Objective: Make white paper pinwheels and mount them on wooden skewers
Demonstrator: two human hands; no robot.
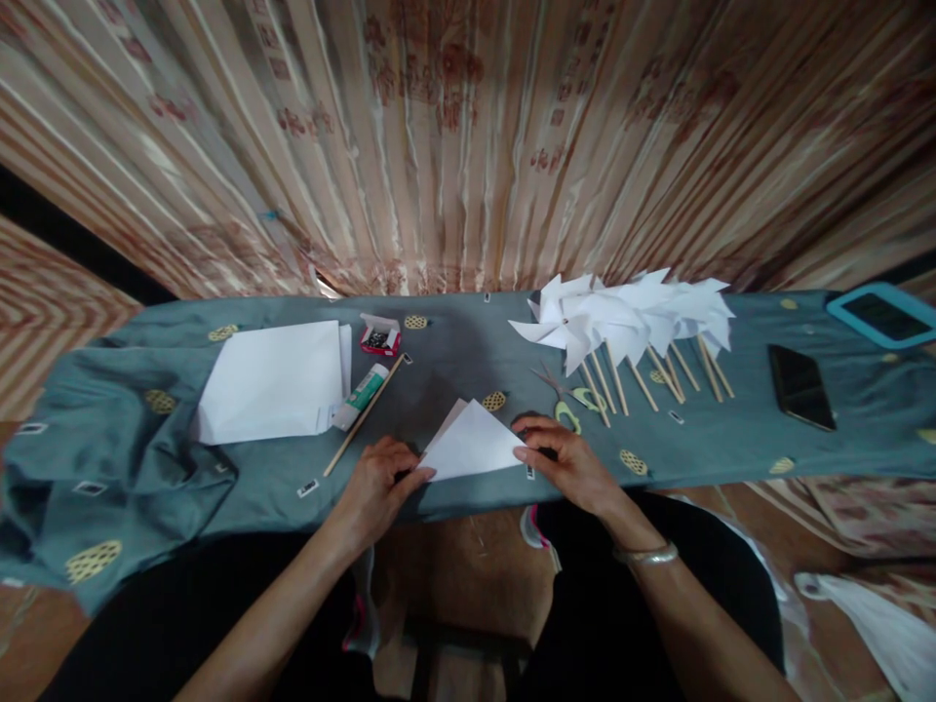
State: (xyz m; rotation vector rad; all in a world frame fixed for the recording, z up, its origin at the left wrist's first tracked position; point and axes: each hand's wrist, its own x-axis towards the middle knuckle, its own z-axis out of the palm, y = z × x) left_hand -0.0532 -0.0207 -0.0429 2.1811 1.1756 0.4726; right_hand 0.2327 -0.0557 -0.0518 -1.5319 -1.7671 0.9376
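Observation:
A white sheet of paper [475,444], folded into a triangle, lies at the table's near edge with its peak pointing away from me. My left hand [384,478] pinches its left corner between thumb and fingers. At the opposite corner, my right hand [566,458] closes its thumb and forefinger on the paper. Beyond the right hand rest green-handled scissors [566,400] with their blades apart. A wooden stick [362,417] and a glue stick [364,392] lie side by side past the left hand.
Several paper pinwheels [629,317] on sticks are piled at the back right. A stack of white paper [274,380] lies on the left, beside a small red box [380,334]. To the right are a black phone [800,387] and a blue-framed tablet [884,314]. Curtains hang behind the cloth-covered table [468,341].

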